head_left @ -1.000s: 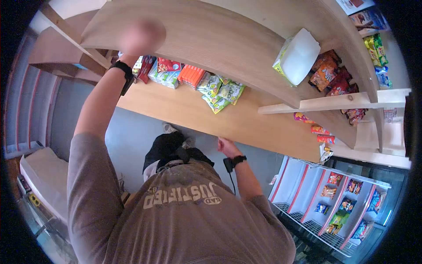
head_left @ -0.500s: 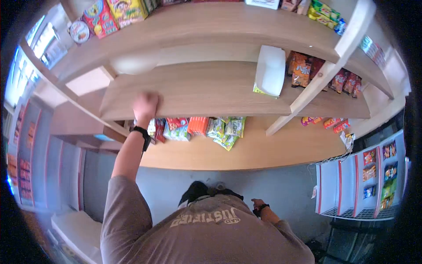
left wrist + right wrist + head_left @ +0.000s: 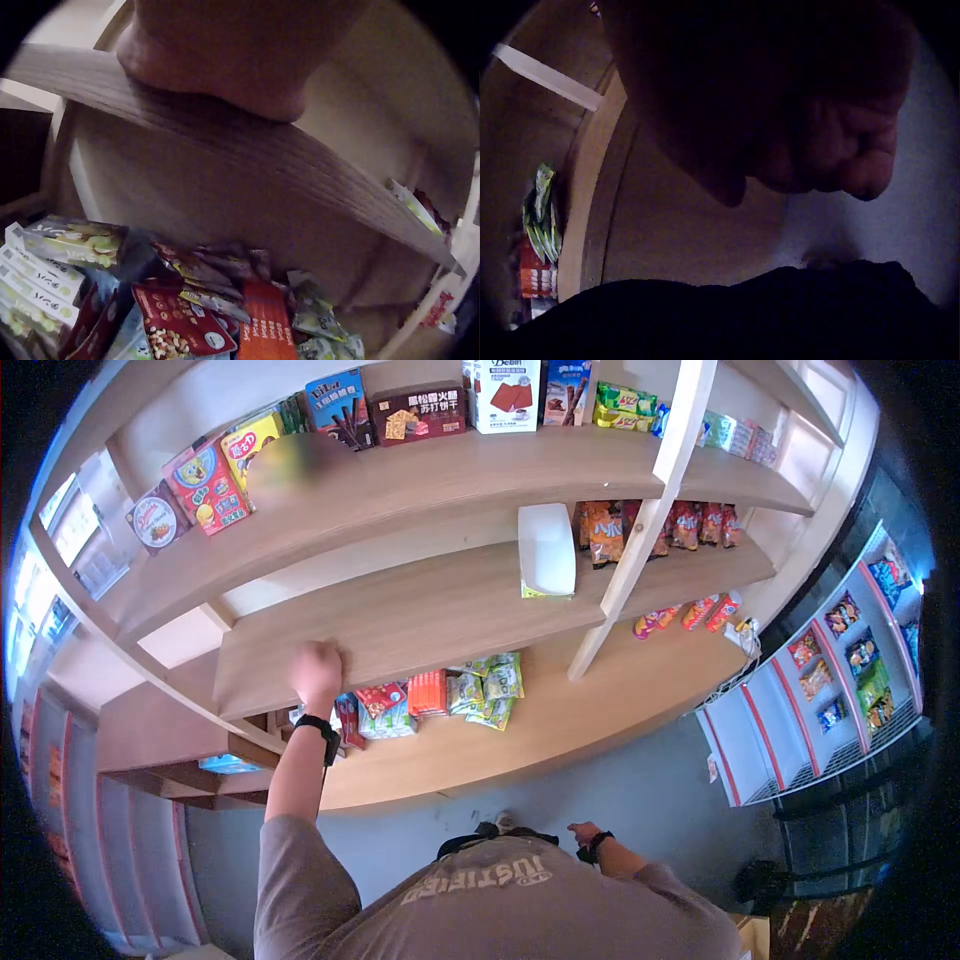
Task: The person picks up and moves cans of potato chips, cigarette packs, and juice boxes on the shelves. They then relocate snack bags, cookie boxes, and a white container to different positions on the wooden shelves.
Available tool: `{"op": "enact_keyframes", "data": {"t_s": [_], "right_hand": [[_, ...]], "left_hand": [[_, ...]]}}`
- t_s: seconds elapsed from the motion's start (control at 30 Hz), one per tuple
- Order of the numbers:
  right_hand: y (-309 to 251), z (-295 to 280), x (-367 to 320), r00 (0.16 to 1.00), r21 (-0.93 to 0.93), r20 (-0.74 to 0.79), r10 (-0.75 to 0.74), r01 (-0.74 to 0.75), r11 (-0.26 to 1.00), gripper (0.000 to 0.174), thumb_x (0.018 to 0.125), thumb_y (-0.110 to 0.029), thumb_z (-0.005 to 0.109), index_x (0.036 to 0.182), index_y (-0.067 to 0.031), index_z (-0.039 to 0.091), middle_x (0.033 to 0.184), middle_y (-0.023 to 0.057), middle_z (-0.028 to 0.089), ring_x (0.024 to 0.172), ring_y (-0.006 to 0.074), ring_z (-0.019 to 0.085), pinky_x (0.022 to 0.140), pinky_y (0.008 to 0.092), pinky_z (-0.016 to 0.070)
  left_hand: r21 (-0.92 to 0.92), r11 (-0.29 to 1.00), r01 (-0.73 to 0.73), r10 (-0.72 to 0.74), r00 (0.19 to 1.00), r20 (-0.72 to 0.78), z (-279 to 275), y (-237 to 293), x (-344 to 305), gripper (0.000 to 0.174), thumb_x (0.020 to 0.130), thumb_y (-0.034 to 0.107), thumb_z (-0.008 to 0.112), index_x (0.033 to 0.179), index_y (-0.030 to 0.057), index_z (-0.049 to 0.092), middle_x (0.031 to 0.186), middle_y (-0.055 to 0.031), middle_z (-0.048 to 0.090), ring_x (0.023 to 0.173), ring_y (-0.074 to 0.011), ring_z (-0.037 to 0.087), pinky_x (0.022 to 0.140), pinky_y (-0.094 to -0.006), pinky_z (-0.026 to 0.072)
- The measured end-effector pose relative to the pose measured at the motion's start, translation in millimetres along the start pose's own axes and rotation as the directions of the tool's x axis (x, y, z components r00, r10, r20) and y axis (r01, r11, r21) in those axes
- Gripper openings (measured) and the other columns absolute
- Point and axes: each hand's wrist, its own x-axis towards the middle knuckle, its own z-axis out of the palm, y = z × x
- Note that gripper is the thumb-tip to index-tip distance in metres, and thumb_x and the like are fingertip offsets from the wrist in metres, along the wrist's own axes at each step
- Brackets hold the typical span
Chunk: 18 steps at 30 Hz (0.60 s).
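My left hand (image 3: pixel 318 672) rests on the left front part of the middle wooden shelf (image 3: pixel 430 595), and nothing shows in its grip. In the left wrist view the heel of the hand lies on the shelf's front edge (image 3: pixel 247 142); its fingertips are hidden. Just below it, on the lower board, stand a red nut bag (image 3: pixel 180 326), an orange pack (image 3: pixel 266 322) and green-and-white bags (image 3: pixel 490 690). My right hand (image 3: pixel 583 833) hangs low before the board's front edge, fingers loosely curled and holding nothing. The right wrist view shows this hand (image 3: pixel 840 142) dark.
An open white carton (image 3: pixel 547 550) and orange snack bags (image 3: pixel 605 532) stand on the middle shelf's right part. Boxed snacks (image 3: pixel 418 412) line the top shelf. A slanted wooden post (image 3: pixel 645 510) crosses the shelves. Wire-based racks (image 3: pixel 820 680) stand at the right.
The head view has swung upward, bringing the top shelf's boxes into sight. My left hand stays on the left front of the middle shelf. My right hand still hangs low.
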Motion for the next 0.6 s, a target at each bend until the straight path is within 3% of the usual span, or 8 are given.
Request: {"op": "enact_keyframes", "data": {"t_s": [0.13, 0.23, 0.27, 0.3, 0.37, 0.5, 0.57, 0.6], "right_hand": [[2.3, 15.7, -23.3, 0.992, 0.125, -0.121, 0.023, -0.007, 0.992, 0.030, 0.084, -0.023, 0.057, 0.109, -0.0074, 0.060, 0.077, 0.0099, 0.065, 0.067, 0.0244, 0.063, 0.062, 0.0383, 0.0516], [12.8, 39.5, -33.2, 0.927, -0.121, -0.238, -0.290, 0.268, 0.956, 0.028, 0.082, -0.032, 0.060, 0.080, -0.0041, 0.062, 0.054, 0.0061, 0.051, 0.046, 0.0191, 0.049, 0.047, 0.0387, 0.0429], [-19.7, 28.9, -48.1, 0.893, 0.471, 0.102, 0.438, -0.431, 0.770, 0.030, 0.081, -0.019, 0.056, 0.109, -0.0088, 0.060, 0.062, 0.0090, 0.060, 0.049, 0.0216, 0.056, 0.050, 0.0404, 0.0486], [-18.0, 37.7, -54.4, 0.890, 0.470, 0.101, 0.445, -0.436, 0.767, 0.030, 0.081, -0.019, 0.056, 0.109, -0.0088, 0.060, 0.062, 0.0090, 0.060, 0.049, 0.0216, 0.056, 0.050, 0.0404, 0.0486], [-12.6, 55.0, -69.0, 0.992, 0.057, -0.018, 0.123, -0.121, 0.991, 0.042, 0.082, -0.010, 0.052, 0.124, -0.0112, 0.051, 0.074, 0.0109, 0.063, 0.057, 0.0216, 0.060, 0.053, 0.0396, 0.0494], [30.0, 103.4, -41.7, 0.983, 0.206, 0.016, 0.184, -0.183, 0.961, 0.041, 0.082, -0.011, 0.054, 0.123, -0.0090, 0.052, 0.073, 0.0108, 0.063, 0.057, 0.0214, 0.060, 0.054, 0.0392, 0.0511], [34.9, 119.7, -42.2, 0.960, -0.274, -0.059, -0.275, 0.249, 0.929, 0.040, 0.084, -0.014, 0.055, 0.123, -0.0081, 0.051, 0.076, 0.0114, 0.063, 0.060, 0.0223, 0.062, 0.055, 0.0385, 0.0525], [13.9, 112.9, -60.0, 0.997, -0.125, -0.003, -0.081, 0.080, 0.989, 0.038, 0.086, -0.018, 0.054, 0.123, -0.0069, 0.050, 0.078, 0.0123, 0.064, 0.065, 0.0235, 0.064, 0.056, 0.0375, 0.0534]], "left_hand": [[-0.003, 1.000, -0.015, 0.015, 1.000, -0.007, -0.8, -2.9, -0.1, 0.048, 0.082, 0.039, 0.050, 0.111, 0.0019, 0.051, 0.122, -0.0157, 0.050, 0.115, -0.0316, 0.044, 0.098, -0.0451, 0.0322], [0.004, 1.000, -0.028, 0.028, 0.998, -0.051, 0.7, -5.0, -2.0, 0.046, 0.082, 0.038, 0.050, 0.110, 0.0020, 0.052, 0.121, -0.0157, 0.051, 0.114, -0.0318, 0.045, 0.097, -0.0453, 0.0325], [0.000, 1.000, -0.028, 0.028, 0.999, -0.046, 1.5, -6.4, -2.5, 0.046, 0.082, 0.038, 0.050, 0.110, 0.0020, 0.052, 0.121, -0.0157, 0.051, 0.114, -0.0318, 0.045, 0.097, -0.0453, 0.0325], [-0.018, 0.999, -0.040, 0.039, 0.996, -0.078, 2.1, -6.6, -2.8, 0.045, 0.082, 0.038, 0.050, 0.109, 0.0021, 0.052, 0.120, -0.0159, 0.052, 0.113, -0.0319, 0.046, 0.097, -0.0456, 0.0328], [-0.041, 0.998, -0.048, 0.044, 0.994, -0.102, 3.3, -6.5, -2.1, 0.044, 0.082, 0.037, 0.049, 0.108, 0.0021, 0.053, 0.119, -0.0161, 0.052, 0.112, -0.0320, 0.047, 0.096, -0.0459, 0.0332], [-0.040, 0.997, -0.062, 0.057, 0.990, -0.130, 5.5, -7.9, -1.3, 0.040, 0.081, 0.035, 0.050, 0.102, 0.0013, 0.054, 0.114, -0.0175, 0.054, 0.109, -0.0330, 0.048, 0.094, -0.0471, 0.0350], [-0.054, 0.996, -0.075, 0.067, 0.989, -0.132, -0.3, -6.8, -2.1, 0.040, 0.081, 0.034, 0.050, 0.102, 0.0007, 0.054, 0.114, -0.0179, 0.054, 0.111, -0.0337, 0.047, 0.095, -0.0471, 0.0346], [-0.045, 0.997, -0.067, 0.061, 0.990, -0.125, 1.7, -7.6, -1.2, 0.041, 0.081, 0.035, 0.050, 0.103, 0.0002, 0.054, 0.114, -0.0182, 0.054, 0.112, -0.0341, 0.047, 0.097, -0.0472, 0.0339]]}}
